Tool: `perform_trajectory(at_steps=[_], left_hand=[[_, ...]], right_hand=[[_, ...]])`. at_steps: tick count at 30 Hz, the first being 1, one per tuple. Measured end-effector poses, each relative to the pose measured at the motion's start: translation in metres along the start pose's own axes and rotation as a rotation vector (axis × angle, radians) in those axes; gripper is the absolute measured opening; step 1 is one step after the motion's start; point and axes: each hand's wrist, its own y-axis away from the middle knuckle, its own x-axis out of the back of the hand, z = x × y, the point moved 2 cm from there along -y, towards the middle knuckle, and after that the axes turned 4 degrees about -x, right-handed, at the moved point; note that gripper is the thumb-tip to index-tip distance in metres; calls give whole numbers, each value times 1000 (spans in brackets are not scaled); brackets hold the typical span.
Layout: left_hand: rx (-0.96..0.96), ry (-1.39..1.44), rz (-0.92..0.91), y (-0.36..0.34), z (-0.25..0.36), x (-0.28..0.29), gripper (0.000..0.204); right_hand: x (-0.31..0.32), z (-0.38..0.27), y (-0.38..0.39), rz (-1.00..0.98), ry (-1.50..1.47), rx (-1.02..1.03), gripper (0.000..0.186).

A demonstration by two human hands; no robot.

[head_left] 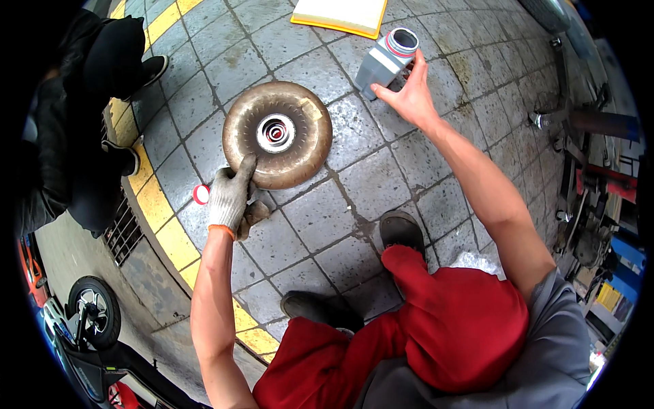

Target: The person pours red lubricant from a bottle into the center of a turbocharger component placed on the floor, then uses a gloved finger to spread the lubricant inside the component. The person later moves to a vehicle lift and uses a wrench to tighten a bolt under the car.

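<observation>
The left hand (pixel 230 194) wears a pale, orange-cuffed knit glove (pixel 227 204); clothing is a grey short-sleeved top (pixel 545 334), red trousers (pixel 470 324), dark shoes (pixel 402 230).

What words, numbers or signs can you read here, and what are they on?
None that I can read for sure.
Tan patch on the round metal part: no clear writing.
Gray bottle in the right hand: no clear writing.
Bike at lower left: any marks are too small.

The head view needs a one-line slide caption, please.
Gloved left hand at a torque converter; bare right hand holding an open grey bottle.
</observation>
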Motion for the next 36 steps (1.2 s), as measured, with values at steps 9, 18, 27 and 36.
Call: perform_trajectory(at_steps=[9,18,27,36], left_hand=[[19,297,-48,19,-9,1,66],[104,396,-56,25,-13,2,69],[146,584,-151,45,-22,-5,73],[87,548,-101,39,-48,-9,84]], right_hand=[[-4,4,-3,12,-55,-1,129],[13,-48,1,-178,-69,232,121],[18,-135,46,-481,213,483,119],[8,-173,67,-620,427,497,116]])
